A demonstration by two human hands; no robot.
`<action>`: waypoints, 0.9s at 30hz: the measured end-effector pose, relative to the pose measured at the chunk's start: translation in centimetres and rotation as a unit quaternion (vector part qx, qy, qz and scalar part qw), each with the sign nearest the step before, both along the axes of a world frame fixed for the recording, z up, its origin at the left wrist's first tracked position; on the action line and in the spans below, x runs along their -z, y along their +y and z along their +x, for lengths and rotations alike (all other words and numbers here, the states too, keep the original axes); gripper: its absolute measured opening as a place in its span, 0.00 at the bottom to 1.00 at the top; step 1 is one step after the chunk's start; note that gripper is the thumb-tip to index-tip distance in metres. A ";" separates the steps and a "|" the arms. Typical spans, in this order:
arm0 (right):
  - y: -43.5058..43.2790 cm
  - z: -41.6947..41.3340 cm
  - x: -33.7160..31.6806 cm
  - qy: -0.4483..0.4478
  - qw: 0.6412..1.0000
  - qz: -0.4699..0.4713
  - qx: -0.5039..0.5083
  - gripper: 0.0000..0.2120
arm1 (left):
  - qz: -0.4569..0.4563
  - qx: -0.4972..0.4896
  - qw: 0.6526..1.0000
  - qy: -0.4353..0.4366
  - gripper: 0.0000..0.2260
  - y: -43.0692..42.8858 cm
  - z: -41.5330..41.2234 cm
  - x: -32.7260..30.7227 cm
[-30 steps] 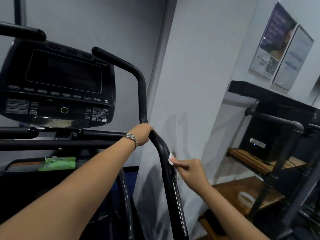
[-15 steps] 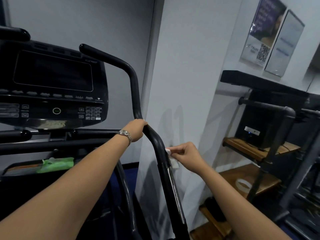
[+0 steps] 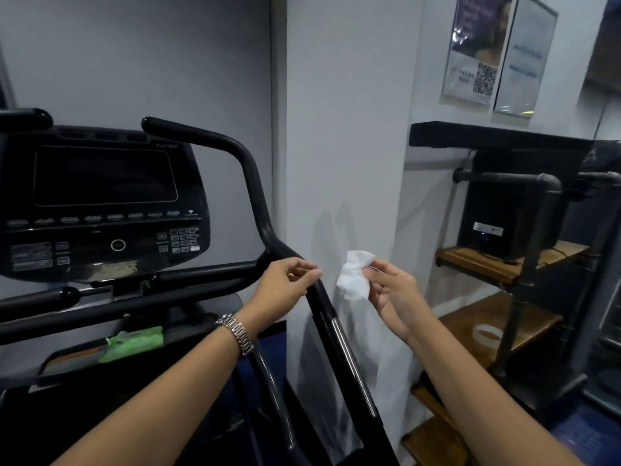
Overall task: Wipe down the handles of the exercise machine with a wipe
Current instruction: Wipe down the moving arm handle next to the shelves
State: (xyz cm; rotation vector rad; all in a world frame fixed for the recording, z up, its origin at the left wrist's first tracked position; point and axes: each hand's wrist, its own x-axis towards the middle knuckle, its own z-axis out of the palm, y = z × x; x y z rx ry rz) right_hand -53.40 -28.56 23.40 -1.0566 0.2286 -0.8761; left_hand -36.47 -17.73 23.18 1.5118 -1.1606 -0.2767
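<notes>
Grey walls (image 3: 134,62) stand behind the exercise machine (image 3: 100,196). The right hand (image 3: 393,290) pinches a crumpled white wipe (image 3: 354,279) just beside the machine's right handle (image 3: 255,196), apart from it. The left hand (image 3: 285,280) curls its fingers at the handle's bend; whether it grips the bar I cannot tell.
</notes>
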 end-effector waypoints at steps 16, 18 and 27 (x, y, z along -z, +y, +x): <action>5.2 -1.3 2.2 0.136 0.985 -0.091 -0.062 0.14 | 0.010 0.034 0.996 0.076 0.05 6.1 -4.3 0.4; 5.7 -1.6 2.9 0.172 0.976 -0.123 -0.057 0.14 | -0.001 0.017 0.992 0.125 0.05 6.3 -4.3 1.8; 5.6 -2.4 4.7 0.244 0.952 -0.182 0.032 0.15 | 0.036 -0.018 0.990 0.135 0.07 5.8 -5.7 4.7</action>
